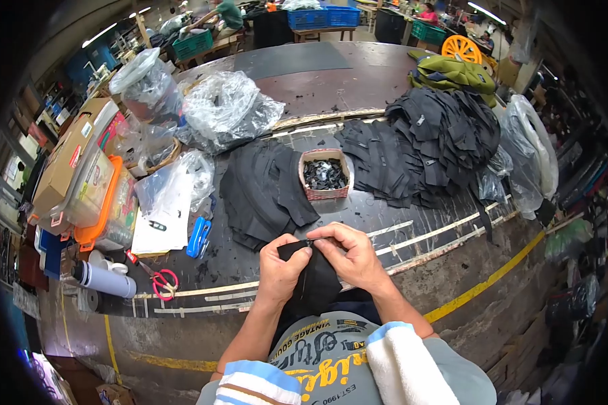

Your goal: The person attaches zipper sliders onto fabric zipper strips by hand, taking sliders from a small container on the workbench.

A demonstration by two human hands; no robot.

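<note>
My left hand (283, 266) is closed on a black fabric piece (317, 287), its thumb pressed on top near the edge. My right hand (350, 255) pinches the upper end of the same piece, where a dark zipper seems to run; the small part between the fingertips is too small to make out. The fabric hangs down toward my lap. Just beyond my hands lies a fanned stack of black fabric pieces (260, 189). A woven box (326, 192) with small black and silvery bits stands behind them.
More black zippered pieces (442, 135) are heaped at the right. On the left are pink-handled scissors (163, 284), a blue stapler (198, 237), a bottle (108, 280), papers (161, 219) and plastic bins (108, 209). Plastic bags (226, 108) sit farther back. Other people work in the background.
</note>
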